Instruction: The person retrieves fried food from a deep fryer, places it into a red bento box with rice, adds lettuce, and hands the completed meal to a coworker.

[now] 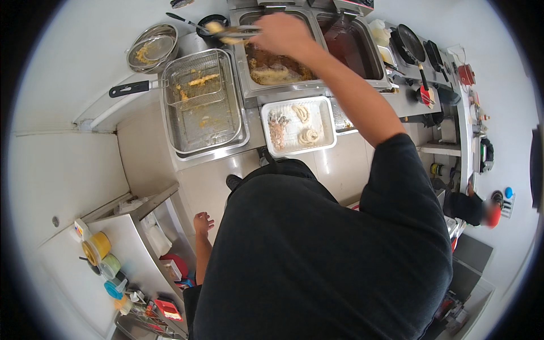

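Observation:
Above the far-left edge of the left fryer basin (317, 37), my right hand (280, 35) is closed round metal tongs (245, 29). A golden fried piece (222, 33), blurred, is at the tongs' tips, close to a black pot (208, 41). Another pale battered piece (275, 76) floats at the near side of the basin's brown oil. To the left, a black-handled wire basket (218, 90) holds a fried strip (203, 80) and crumbs, resting on a larger draining tray (245, 133). My left hand (203, 223) hangs low at my side, fingers apart, with nothing in it.
A white tray (328, 122) of raw rings and small pinkish pieces sits at the counter's front. Metal strainer bowls (165, 33) stand back left. A second oil basin (352, 51) and frying pans (409, 42) are to the right. Shelving (127, 226) stands behind my left. Another person (467, 207) is far right.

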The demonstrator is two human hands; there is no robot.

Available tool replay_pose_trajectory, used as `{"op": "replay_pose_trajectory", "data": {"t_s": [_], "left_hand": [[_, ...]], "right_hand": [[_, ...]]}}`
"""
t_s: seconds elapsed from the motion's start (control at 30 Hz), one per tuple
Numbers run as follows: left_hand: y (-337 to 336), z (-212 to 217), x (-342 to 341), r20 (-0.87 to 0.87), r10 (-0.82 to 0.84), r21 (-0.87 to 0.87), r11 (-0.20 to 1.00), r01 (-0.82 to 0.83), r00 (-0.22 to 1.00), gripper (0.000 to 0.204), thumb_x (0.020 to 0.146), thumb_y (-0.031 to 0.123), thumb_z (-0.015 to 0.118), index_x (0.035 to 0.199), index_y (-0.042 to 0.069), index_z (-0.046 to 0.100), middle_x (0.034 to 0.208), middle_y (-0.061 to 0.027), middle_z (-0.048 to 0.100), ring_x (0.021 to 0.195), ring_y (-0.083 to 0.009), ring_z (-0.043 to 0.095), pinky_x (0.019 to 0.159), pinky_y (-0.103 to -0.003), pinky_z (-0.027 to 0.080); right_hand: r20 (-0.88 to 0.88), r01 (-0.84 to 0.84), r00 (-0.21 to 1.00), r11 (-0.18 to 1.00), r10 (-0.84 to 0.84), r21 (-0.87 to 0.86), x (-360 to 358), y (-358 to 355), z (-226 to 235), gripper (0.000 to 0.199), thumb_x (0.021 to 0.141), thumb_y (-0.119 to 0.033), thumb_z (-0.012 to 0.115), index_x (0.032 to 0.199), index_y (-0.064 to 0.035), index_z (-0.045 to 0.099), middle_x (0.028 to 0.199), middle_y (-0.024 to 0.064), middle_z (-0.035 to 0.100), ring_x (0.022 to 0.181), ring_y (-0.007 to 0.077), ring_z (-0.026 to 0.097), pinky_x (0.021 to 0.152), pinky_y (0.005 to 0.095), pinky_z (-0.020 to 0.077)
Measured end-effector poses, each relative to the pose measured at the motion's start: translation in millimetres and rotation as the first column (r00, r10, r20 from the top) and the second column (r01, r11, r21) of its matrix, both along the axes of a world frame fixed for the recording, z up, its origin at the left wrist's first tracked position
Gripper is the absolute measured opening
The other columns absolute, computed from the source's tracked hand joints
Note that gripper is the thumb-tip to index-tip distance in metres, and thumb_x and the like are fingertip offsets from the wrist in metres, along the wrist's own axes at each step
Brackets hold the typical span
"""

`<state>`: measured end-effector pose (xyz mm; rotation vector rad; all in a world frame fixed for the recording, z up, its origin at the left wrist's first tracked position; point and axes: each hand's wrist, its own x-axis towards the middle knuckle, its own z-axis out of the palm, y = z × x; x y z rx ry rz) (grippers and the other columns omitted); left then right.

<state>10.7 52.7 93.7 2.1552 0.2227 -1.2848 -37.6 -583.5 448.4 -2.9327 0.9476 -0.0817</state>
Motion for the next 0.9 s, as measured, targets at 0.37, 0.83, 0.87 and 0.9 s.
{"op": "replay_pose_trajectory", "data": {"t_s": [0.37, 0.83, 0.87, 0.9], "left_hand": [[-17, 10, 0, -0.008, 0.253, -0.133, 0.958, -0.252, 0.967, 0.03, 0.099, 0.023, 0.054, 0.121, 0.003, 0.051, 0.102, -0.0131, 0.064, 0.076, -0.0262, 0.069, 0.059, -0.038, 0.057], [-30, 15, 13, -0.025, 0.154, -0.048, 0.987, -0.155, 0.988, 0.03, 0.097, 0.02, 0.055, 0.121, 0.002, 0.052, 0.099, -0.0133, 0.065, 0.07, -0.0244, 0.069, 0.054, -0.036, 0.056], [-32, 15, 17, -0.019, 0.162, -0.051, 0.985, -0.163, 0.987, 0.03, 0.097, 0.02, 0.055, 0.121, 0.002, 0.052, 0.099, -0.0132, 0.065, 0.07, -0.0245, 0.069, 0.054, -0.036, 0.056], [-35, 15, 21, -0.013, 0.168, -0.057, 0.984, -0.169, 0.986, 0.03, 0.097, 0.02, 0.055, 0.121, 0.002, 0.052, 0.099, -0.0131, 0.065, 0.069, -0.0246, 0.069, 0.054, -0.036, 0.056]], "right_hand": [[-0.265, -0.122, 0.958, 0.991, 0.105, -0.051, 0, 5, 37, 0.022, 0.079, -0.016, 0.068, 0.098, -0.0072, 0.076, 0.098, 0.0147, 0.074, 0.091, 0.032, 0.073, 0.075, 0.0468, 0.0585], [-0.382, 0.054, 0.924, 0.997, -0.032, 0.048, -86, -30, -33, 0.026, 0.082, -0.021, 0.068, 0.1, -0.003, 0.073, 0.104, 0.0174, 0.072, 0.098, 0.0339, 0.07, 0.08, 0.045, 0.0578], [-0.345, 0.083, 0.937, 0.995, -0.058, 0.057, -91, -31, -32, 0.027, 0.083, -0.023, 0.069, 0.1, -0.0026, 0.073, 0.104, 0.0176, 0.072, 0.098, 0.0343, 0.07, 0.081, 0.045, 0.0578], [-0.362, 0.115, 0.928, 0.992, -0.09, 0.048, -96, -31, -31, 0.03, 0.084, -0.028, 0.069, 0.105, -0.0062, 0.073, 0.104, 0.017, 0.072, 0.099, 0.0343, 0.069, 0.082, 0.0451, 0.0572]]}}
